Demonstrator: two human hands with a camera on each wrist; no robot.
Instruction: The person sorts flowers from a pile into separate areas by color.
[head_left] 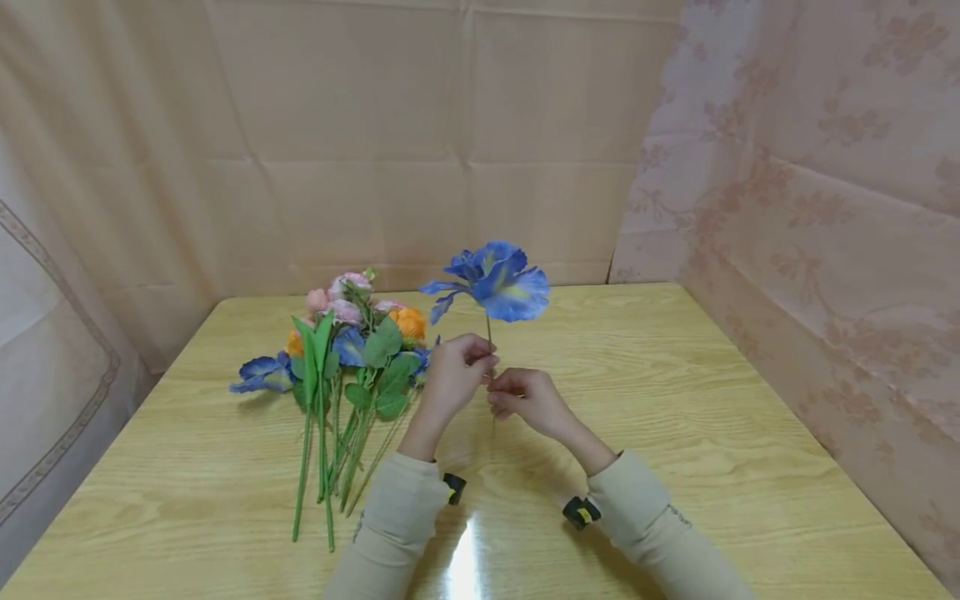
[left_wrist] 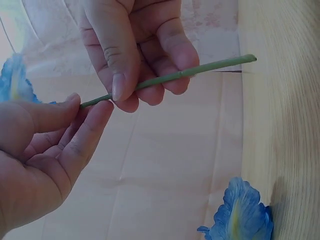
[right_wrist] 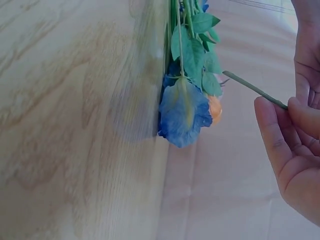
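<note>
In the head view, a large blue flower (head_left: pixel 510 287) with ruffled, seemingly fabric petals is held upright above the worktop (head_left: pixel 697 392). Its thin green stem (head_left: pixel 489 327) is pinched by the left hand (head_left: pixel 456 367) near the bloom and by the right hand (head_left: pixel 532 398) lower. In the left-wrist view, lightness and bendable stiffness are suggested; the stem should be gripped, soft petals spared. In the right-wrist view, the stem's end is shown projecting past the right hand.

Blue flower (head_left: pixel 513 287) — yellow-streaked petals, green stem (left_wrist: pixel 220 66) — upright, pinched in left hand (head_left: pixel 453 369) and right hand (head_left: pixel 534 402)
</note>
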